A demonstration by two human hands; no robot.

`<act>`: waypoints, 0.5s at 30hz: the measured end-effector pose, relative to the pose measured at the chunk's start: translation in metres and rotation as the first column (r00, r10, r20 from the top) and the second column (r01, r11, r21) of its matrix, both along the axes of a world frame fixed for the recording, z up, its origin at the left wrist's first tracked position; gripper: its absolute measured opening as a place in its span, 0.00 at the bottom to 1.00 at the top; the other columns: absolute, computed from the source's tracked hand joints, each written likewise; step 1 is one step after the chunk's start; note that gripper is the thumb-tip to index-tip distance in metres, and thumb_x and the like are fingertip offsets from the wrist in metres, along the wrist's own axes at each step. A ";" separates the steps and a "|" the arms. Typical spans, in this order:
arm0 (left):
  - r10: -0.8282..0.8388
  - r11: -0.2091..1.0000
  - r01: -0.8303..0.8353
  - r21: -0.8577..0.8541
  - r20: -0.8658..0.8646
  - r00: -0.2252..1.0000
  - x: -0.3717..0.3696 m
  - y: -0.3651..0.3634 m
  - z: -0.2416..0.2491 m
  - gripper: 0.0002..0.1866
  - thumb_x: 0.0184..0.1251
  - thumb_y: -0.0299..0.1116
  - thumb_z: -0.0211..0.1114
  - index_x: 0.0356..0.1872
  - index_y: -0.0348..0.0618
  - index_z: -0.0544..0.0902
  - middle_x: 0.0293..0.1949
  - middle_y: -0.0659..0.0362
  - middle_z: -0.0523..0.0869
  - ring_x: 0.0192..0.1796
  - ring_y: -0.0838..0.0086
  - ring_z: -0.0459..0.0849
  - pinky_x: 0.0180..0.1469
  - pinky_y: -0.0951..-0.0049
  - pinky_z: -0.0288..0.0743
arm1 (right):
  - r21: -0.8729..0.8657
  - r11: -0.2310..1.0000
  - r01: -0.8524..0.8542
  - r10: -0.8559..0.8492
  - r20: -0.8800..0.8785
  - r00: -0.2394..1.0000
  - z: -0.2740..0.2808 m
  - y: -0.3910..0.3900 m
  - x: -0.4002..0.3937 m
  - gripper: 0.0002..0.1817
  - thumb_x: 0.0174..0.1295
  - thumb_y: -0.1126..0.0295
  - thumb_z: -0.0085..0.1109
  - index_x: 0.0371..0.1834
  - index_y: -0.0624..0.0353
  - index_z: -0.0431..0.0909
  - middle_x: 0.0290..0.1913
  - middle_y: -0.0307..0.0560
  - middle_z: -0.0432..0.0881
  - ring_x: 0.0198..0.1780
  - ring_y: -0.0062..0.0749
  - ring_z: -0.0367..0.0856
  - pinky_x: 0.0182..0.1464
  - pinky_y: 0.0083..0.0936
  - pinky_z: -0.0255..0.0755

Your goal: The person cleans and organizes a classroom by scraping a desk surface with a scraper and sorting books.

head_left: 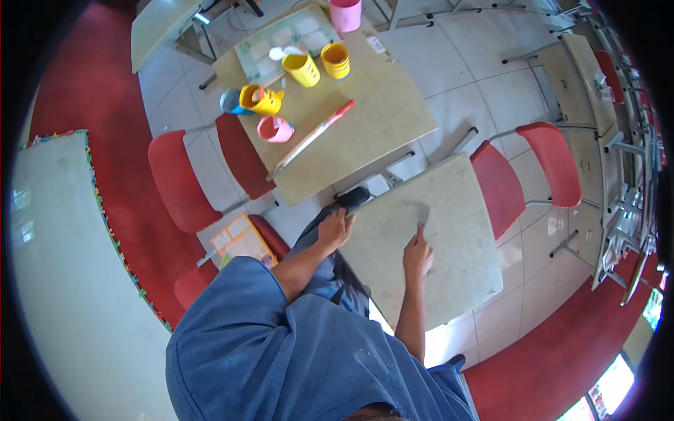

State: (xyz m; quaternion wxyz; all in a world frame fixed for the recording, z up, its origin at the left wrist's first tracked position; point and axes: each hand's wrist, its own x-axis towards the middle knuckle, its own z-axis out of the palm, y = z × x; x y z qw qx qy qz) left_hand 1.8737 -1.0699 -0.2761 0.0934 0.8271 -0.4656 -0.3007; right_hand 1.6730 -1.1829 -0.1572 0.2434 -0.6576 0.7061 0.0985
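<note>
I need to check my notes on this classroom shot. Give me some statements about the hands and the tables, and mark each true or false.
1. The right hand holds a flat scraper against the near table. True.
2. The left hand rests on a red chair. False: it grips the near table's edge.
3. Yellow cups stand on the far table. True.
4. The near table is covered with cups. False: only the scraper and the hands are on it.
5. The chair beside the near table is blue. False: it is red.
</note>
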 end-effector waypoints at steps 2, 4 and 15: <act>0.021 0.996 -0.017 -0.086 0.041 0.999 -0.002 -0.005 -0.005 0.17 0.73 0.50 0.53 0.39 0.46 0.75 0.34 0.49 0.84 0.37 0.50 0.85 0.34 0.53 0.80 | 0.000 0.999 -0.042 0.042 -0.009 0.999 -0.003 0.027 -0.002 0.20 0.68 0.66 0.50 0.63 0.48 0.78 0.32 0.62 0.84 0.34 0.57 0.84 0.36 0.49 0.77; 0.063 0.991 -0.056 -0.121 0.053 0.997 -0.004 -0.005 -0.011 0.16 0.73 0.49 0.53 0.37 0.47 0.76 0.31 0.51 0.83 0.36 0.52 0.85 0.34 0.53 0.80 | -0.069 0.987 -0.145 0.147 0.016 0.989 -0.012 0.037 -0.012 0.21 0.68 0.68 0.52 0.64 0.48 0.77 0.30 0.62 0.84 0.32 0.55 0.84 0.34 0.49 0.77; 0.120 0.962 -0.108 -0.251 0.034 0.992 -0.007 0.007 -0.020 0.15 0.73 0.46 0.53 0.31 0.47 0.77 0.31 0.55 0.83 0.33 0.54 0.85 0.34 0.53 0.78 | -0.055 0.962 -0.268 0.266 -0.047 0.963 -0.025 0.113 -0.031 0.25 0.67 0.66 0.54 0.69 0.43 0.72 0.22 0.62 0.80 0.23 0.54 0.82 0.26 0.49 0.74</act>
